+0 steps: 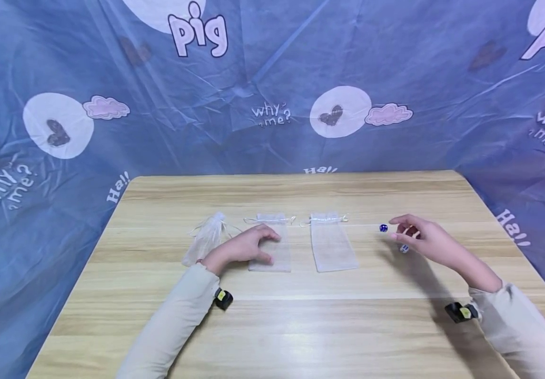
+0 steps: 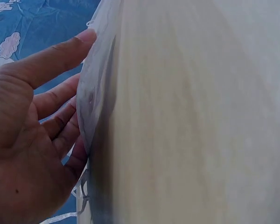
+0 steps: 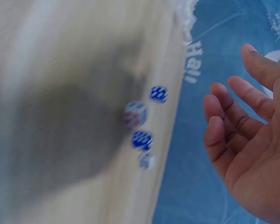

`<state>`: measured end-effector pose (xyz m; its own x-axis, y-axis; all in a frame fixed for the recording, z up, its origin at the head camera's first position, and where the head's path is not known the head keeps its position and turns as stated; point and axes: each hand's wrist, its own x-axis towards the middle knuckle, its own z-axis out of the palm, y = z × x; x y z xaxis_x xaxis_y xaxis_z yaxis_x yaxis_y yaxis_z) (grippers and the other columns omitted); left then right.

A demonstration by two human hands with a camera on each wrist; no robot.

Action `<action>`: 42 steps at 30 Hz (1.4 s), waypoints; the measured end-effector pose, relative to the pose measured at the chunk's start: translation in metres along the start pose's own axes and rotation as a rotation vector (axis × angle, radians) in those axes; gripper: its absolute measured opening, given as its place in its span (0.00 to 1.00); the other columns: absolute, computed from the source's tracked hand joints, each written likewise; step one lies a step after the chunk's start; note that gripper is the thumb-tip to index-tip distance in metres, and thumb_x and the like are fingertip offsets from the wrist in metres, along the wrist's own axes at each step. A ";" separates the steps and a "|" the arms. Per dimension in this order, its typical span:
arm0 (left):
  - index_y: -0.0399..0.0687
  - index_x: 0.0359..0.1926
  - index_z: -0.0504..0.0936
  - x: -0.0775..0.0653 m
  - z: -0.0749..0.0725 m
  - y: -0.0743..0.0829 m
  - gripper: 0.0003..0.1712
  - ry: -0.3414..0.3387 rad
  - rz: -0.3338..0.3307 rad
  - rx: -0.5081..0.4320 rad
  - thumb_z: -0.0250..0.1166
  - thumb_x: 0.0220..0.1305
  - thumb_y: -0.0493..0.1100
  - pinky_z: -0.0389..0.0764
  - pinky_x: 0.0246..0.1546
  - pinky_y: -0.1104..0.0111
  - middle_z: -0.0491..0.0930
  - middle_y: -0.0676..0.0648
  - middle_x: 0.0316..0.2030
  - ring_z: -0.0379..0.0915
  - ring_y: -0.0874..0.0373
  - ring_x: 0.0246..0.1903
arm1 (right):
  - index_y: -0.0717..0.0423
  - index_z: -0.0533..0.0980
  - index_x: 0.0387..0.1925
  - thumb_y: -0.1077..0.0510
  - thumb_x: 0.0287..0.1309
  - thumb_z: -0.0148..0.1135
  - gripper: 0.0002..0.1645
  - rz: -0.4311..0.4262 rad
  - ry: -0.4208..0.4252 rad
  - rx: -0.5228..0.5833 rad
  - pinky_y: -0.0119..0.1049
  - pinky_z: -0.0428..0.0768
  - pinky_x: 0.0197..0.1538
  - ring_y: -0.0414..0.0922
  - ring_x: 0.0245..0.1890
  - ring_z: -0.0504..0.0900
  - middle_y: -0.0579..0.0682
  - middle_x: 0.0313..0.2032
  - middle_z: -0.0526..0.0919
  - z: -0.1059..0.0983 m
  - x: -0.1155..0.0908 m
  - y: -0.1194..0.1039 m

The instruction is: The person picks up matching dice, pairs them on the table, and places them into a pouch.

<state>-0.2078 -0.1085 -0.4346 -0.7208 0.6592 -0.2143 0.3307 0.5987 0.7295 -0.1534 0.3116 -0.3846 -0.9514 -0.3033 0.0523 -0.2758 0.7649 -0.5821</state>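
My left hand [image 1: 248, 245] is over the middle white mesh bag [image 1: 277, 258], thumb and fingers spread apart. In the left wrist view, its fingertips are right at the edge of the pale mesh [image 2: 95, 88]. To the right, my right hand [image 1: 421, 239] hovers near several dice, its fingers loosely bent with nothing between them. A blue die [image 1: 383, 228] lies just left of its fingertips, and a white die [image 1: 404, 248] sits below the hand. The right wrist view shows blue dice [image 3: 142, 140] and pale dice [image 3: 136, 114], somewhat blurred.
Another flat mesh bag [image 1: 334, 247] lies right of the middle one. A gathered mesh bag [image 1: 206, 239] with loose ties is at the left, partly behind my left wrist. The wooden table [image 1: 291, 331] ends at a blue printed cloth [image 1: 253, 142] at the back and sides.
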 end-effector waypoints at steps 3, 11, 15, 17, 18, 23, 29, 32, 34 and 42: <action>0.44 0.59 0.75 0.001 0.000 -0.002 0.33 -0.019 0.040 0.032 0.74 0.51 0.43 0.59 0.71 0.56 0.71 0.45 0.60 0.63 0.48 0.65 | 0.68 0.73 0.52 0.60 0.61 0.63 0.21 0.034 -0.009 0.003 0.27 0.76 0.31 0.28 0.28 0.75 0.50 0.32 0.81 0.001 -0.009 0.012; 0.45 0.60 0.75 0.003 -0.001 0.000 0.34 -0.057 0.047 0.075 0.74 0.50 0.44 0.59 0.70 0.55 0.67 0.46 0.61 0.61 0.48 0.65 | 0.66 0.74 0.52 0.54 0.62 0.63 0.23 0.127 -0.085 -0.055 0.29 0.74 0.32 0.28 0.29 0.72 0.50 0.33 0.80 0.002 -0.022 0.035; 0.47 0.60 0.75 0.004 0.000 -0.002 0.34 -0.055 0.029 0.084 0.75 0.50 0.44 0.59 0.70 0.55 0.67 0.47 0.61 0.61 0.49 0.65 | 0.66 0.73 0.52 0.54 0.63 0.62 0.22 0.141 -0.118 -0.029 0.30 0.73 0.29 0.30 0.27 0.72 0.50 0.31 0.79 0.003 -0.023 0.039; 0.48 0.60 0.75 0.004 0.001 -0.002 0.34 -0.055 0.024 0.088 0.75 0.49 0.44 0.59 0.70 0.56 0.67 0.48 0.61 0.60 0.49 0.65 | 0.67 0.73 0.52 0.56 0.62 0.62 0.22 0.141 -0.131 -0.014 0.30 0.73 0.27 0.31 0.26 0.72 0.50 0.31 0.79 0.004 -0.023 0.041; 0.48 0.60 0.75 0.004 0.001 -0.002 0.35 -0.054 0.023 0.089 0.75 0.49 0.44 0.59 0.70 0.56 0.66 0.48 0.61 0.60 0.49 0.65 | 0.67 0.73 0.52 0.56 0.62 0.62 0.22 0.140 -0.138 -0.006 0.29 0.74 0.27 0.31 0.26 0.72 0.50 0.31 0.79 0.005 -0.023 0.042; 0.49 0.60 0.75 0.004 0.002 -0.001 0.35 -0.058 0.018 0.092 0.75 0.49 0.44 0.58 0.70 0.55 0.66 0.48 0.62 0.59 0.49 0.66 | 0.68 0.73 0.52 0.58 0.61 0.62 0.22 0.152 -0.172 0.033 0.30 0.76 0.26 0.32 0.25 0.73 0.51 0.31 0.79 0.009 -0.023 0.046; 0.49 0.61 0.74 0.002 0.001 0.001 0.35 -0.067 0.011 0.091 0.74 0.50 0.44 0.57 0.71 0.54 0.65 0.48 0.63 0.58 0.48 0.67 | 0.65 0.74 0.50 0.58 0.61 0.62 0.19 0.166 -0.165 0.036 0.30 0.76 0.25 0.32 0.22 0.72 0.50 0.30 0.76 0.014 -0.023 0.048; 0.49 0.61 0.74 0.002 0.001 0.000 0.35 -0.071 0.014 0.079 0.74 0.50 0.44 0.56 0.71 0.53 0.65 0.48 0.63 0.58 0.48 0.67 | 0.63 0.75 0.47 0.59 0.61 0.62 0.14 0.170 -0.160 0.027 0.30 0.75 0.25 0.31 0.22 0.71 0.48 0.29 0.76 0.016 -0.023 0.049; 0.49 0.60 0.75 0.002 0.001 -0.001 0.35 -0.073 0.016 0.066 0.74 0.49 0.43 0.56 0.71 0.53 0.65 0.48 0.63 0.58 0.48 0.67 | 0.62 0.76 0.45 0.60 0.62 0.61 0.12 0.172 -0.159 0.022 0.30 0.75 0.24 0.31 0.22 0.70 0.48 0.29 0.75 0.016 -0.022 0.048; 0.49 0.58 0.76 0.002 0.000 -0.006 0.33 -0.054 0.013 0.053 0.74 0.48 0.41 0.56 0.71 0.53 0.67 0.48 0.62 0.59 0.49 0.66 | 0.61 0.76 0.43 0.60 0.63 0.60 0.09 0.144 -0.176 0.068 0.30 0.75 0.25 0.33 0.24 0.72 0.50 0.30 0.77 0.015 -0.018 0.030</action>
<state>-0.2110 -0.1106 -0.4396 -0.6828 0.6897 -0.2409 0.3726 0.6124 0.6972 -0.1421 0.3317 -0.4152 -0.9400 -0.2932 -0.1742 -0.1239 0.7694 -0.6266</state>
